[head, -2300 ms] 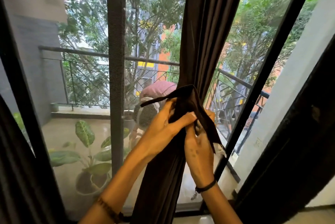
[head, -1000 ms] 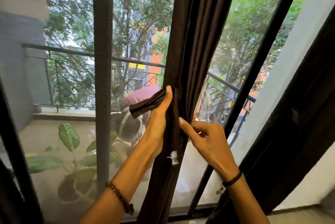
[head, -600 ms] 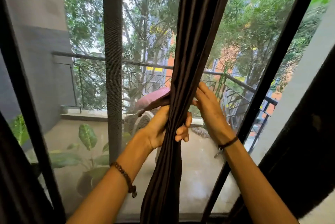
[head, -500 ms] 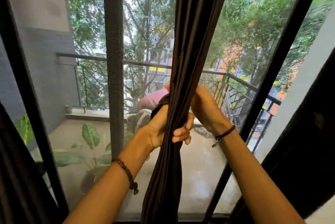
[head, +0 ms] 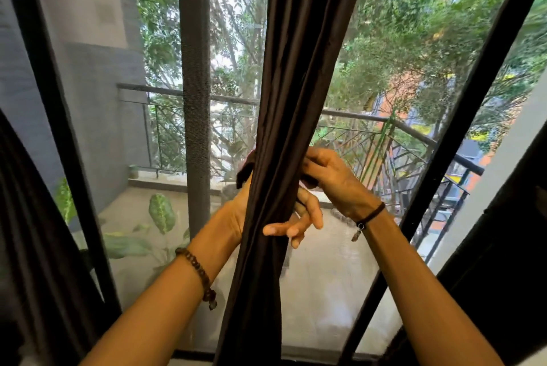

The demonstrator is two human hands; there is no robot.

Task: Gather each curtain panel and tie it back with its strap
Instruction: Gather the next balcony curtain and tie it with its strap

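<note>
Midway, the left hand (head: 236, 214) wraps the smooth, pleated dark curtain (head: 284, 99).

Left wrist wears beaded bracelet (head: 197, 272), right black charm cord (head: 370, 213).

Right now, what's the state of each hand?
Left hand: closed, gripping the gathered curtain.
Right hand: closed, pinching the strap end beside the curtain.

Backlit by bright daylight through the glass (head: 325, 291); dark on the curtain panel (head: 296, 69); blurred at upper-right trees (head: 429, 10); bent near edges.
</note>
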